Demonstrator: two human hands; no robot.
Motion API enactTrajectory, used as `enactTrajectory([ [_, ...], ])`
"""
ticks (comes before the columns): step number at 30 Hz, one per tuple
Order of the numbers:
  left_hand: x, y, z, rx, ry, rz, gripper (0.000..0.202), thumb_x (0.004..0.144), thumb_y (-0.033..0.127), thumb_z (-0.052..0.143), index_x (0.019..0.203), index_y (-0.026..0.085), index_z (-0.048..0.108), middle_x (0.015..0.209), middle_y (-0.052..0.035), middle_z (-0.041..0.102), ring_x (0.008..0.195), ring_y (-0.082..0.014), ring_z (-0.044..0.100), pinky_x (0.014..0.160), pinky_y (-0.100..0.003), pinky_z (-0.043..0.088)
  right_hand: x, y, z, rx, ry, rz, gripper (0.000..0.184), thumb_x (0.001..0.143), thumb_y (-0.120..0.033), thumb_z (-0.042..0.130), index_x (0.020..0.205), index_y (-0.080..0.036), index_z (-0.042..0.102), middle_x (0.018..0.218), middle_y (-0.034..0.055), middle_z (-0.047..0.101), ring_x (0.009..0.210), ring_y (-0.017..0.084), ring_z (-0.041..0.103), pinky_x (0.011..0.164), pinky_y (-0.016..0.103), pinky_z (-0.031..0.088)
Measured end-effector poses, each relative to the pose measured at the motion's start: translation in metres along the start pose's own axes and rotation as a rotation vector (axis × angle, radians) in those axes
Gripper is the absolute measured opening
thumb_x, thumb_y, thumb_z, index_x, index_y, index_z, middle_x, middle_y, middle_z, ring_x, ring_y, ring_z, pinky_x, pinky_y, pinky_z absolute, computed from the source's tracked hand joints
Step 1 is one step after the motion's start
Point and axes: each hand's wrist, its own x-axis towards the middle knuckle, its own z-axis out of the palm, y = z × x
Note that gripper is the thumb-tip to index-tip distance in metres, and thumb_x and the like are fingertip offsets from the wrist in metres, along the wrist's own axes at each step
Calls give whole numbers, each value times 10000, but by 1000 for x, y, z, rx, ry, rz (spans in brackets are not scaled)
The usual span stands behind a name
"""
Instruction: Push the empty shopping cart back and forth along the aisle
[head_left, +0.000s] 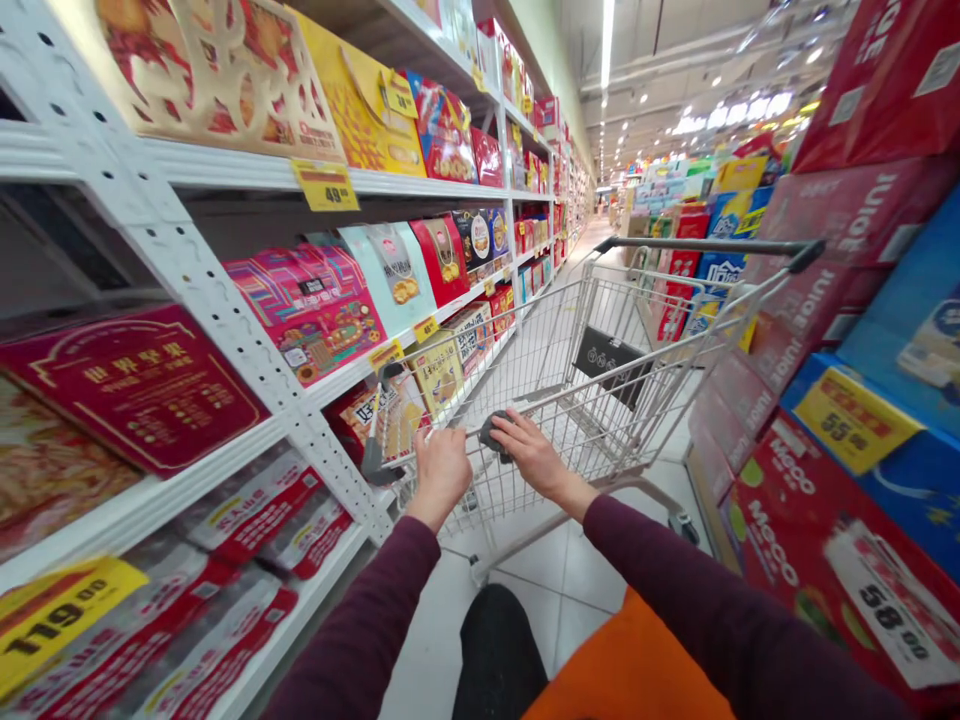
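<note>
Left hand (pixel 439 475) and right hand (pixel 531 452) clamped, just apart, on the crosswise handle (pixel 474 437) of a wire shopping cart (pixel 600 310).

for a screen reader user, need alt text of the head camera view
The left hand and right hand grip the handle of a wire shopping cart in a supermarket aisle. White metal shelves of boxed food packs stand to the left, stacked juice cartons to the right.

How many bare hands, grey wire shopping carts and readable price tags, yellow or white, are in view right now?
Bare hands: 2 (left hand, right hand)
Grey wire shopping carts: 1
Readable yellow paper price tags: 3
Readable white paper price cards: 1
Total: 7
</note>
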Motion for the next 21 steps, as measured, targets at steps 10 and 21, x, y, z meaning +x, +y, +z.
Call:
enactTrajectory([
  [10, 1, 17, 6, -131, -14, 10, 405, 767, 47, 379, 1130, 119, 545, 1130, -137, 642, 1080, -243, 572, 1106, -547, 155, 13, 2, -11, 66, 69, 226, 528, 743, -28, 379, 1218, -184, 549, 1282, 109, 557, 1245, 242, 448, 1012, 498, 352],
  [21, 17, 2, 0, -240, -203, 67, 592, 743, 77, 420, 1330, 142, 383, 1451, -134, 372, 1352, -228, 318, 1120, -580, 94, 13, 60, -23, -121, 102, 282, 491, 730, -16, 346, 1141, -131, 589, 1220, 154, 574, 1237, 281, 425, 1014, 500, 356],
])
